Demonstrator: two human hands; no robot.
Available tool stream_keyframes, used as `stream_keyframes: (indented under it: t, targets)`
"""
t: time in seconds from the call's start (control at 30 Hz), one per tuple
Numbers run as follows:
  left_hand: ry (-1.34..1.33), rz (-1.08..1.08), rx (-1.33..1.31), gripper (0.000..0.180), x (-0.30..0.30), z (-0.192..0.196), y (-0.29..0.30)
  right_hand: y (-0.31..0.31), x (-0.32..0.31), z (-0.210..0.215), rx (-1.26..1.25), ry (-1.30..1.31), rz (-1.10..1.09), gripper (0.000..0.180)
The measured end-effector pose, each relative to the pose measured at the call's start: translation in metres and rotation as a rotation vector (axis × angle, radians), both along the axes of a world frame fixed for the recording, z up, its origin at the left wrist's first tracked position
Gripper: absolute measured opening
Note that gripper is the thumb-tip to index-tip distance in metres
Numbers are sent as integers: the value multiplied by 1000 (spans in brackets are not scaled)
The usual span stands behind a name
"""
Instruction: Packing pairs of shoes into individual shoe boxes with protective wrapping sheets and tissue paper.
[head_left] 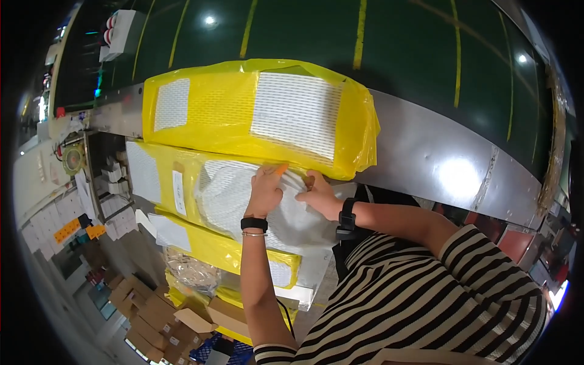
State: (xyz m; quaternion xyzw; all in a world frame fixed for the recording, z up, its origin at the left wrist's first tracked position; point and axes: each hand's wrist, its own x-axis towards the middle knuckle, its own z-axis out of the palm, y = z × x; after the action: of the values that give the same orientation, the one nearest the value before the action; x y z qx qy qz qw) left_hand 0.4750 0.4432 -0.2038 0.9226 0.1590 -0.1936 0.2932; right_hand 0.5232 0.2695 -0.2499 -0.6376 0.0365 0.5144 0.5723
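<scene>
My left hand [266, 190] is closed on a whitish plastic bag [228, 198], its fingers curled at the bag's far edge. A small orange piece [281, 169] shows at the fingertips; I cannot tell what it is. Close by on the right, my right hand [319, 196] pinches the same gathered plastic between thumb and fingers. The bag lies over a yellow-wrapped pack [190, 161], whose rows of small white pieces show through. Just beyond my fingers rests another long pack in yellow film [222, 103], with rows of white pieces visible through two clear windows.
A green conveyor belt [304, 30] with yellow cross lines runs along the far side, edged by a metal ledge [426, 140]. Nearer me lies another yellow-wrapped pack [213, 246]. Cardboard boxes [152, 319] pile up at lower left. A white box [121, 33] stands on the belt.
</scene>
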Motion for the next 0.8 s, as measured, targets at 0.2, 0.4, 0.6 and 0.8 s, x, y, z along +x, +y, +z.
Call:
stream_keyframes:
  t: [0.2, 0.4, 0.6, 0.8]
  targets:
    - [73, 20, 8, 52, 6, 15, 5, 8, -8, 7, 142, 18, 139, 50]
    - [-86, -154, 10, 39, -23, 17, 24, -4, -8, 2, 211, -134, 275, 36]
    - [-2, -149, 10, 33, -26, 31, 21, 1, 54, 2, 340, -1194, 775, 32]
    - [-19, -126, 91, 27, -29, 35, 17, 24, 57, 4, 134, -1631, 1202, 10]
